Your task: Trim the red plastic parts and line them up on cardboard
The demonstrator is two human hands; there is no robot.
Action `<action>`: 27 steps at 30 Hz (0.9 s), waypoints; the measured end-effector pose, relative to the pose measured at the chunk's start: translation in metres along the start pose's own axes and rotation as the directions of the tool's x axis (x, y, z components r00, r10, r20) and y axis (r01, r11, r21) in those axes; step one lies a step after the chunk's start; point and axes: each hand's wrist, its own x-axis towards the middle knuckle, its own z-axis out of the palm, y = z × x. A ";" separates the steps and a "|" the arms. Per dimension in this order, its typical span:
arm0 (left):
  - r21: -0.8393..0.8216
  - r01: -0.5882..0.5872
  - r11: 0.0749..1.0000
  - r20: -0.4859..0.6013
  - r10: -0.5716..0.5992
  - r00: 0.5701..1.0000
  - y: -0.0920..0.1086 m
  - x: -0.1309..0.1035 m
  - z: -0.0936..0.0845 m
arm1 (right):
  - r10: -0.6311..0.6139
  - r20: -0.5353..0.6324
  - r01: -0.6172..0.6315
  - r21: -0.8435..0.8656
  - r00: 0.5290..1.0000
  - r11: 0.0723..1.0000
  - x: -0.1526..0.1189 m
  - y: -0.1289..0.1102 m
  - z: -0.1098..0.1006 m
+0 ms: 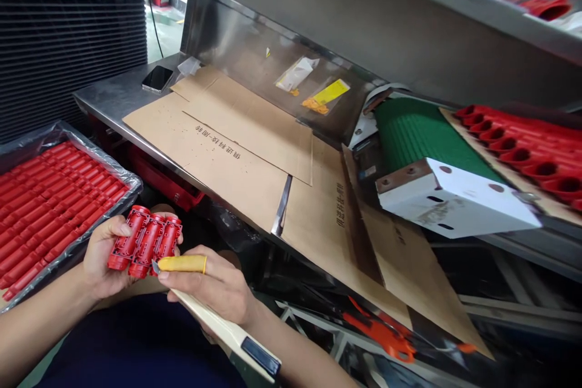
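Note:
My left hand (105, 254) is closed around several red ribbed plastic parts (148, 241), held side by side above my lap. My right hand (213, 282) grips a knife with a long cream handle (227, 330). Its short blade tip touches or nearly touches the lower right end of the red parts. A yellow finger cot (184, 263) covers the index finger of my right hand, which lies along the top of the knife. The fingers of my left hand behind the parts are mostly hidden.
At left, a plastic-lined tray (136, 180) holds rows of red parts. Cardboard sheets (254, 188) cover the metal bench, with a phone (157, 78) and small bags (331, 92) farther back. Right of them stands a green conveyor (409, 133) beside red tubular parts (527, 145). Orange-handled scissors (382, 336) hang below.

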 end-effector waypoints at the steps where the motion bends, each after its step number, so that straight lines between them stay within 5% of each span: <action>1: -0.014 0.002 1.000 -0.016 -0.002 1.000 -0.001 0.000 0.000 | -0.025 -0.012 0.024 -0.004 1.000 1.000 0.000 0.002 0.002; 19: -0.120 0.050 0.991 -0.030 -0.054 0.998 -0.007 0.001 -0.003 | -0.085 0.075 0.083 0.030 0.994 0.996 0.009 0.011 0.006; 27: -0.127 0.128 0.984 -0.033 -0.133 0.991 -0.012 0.006 -0.003 | -0.230 0.358 0.314 -0.199 0.905 0.928 0.024 0.013 -0.003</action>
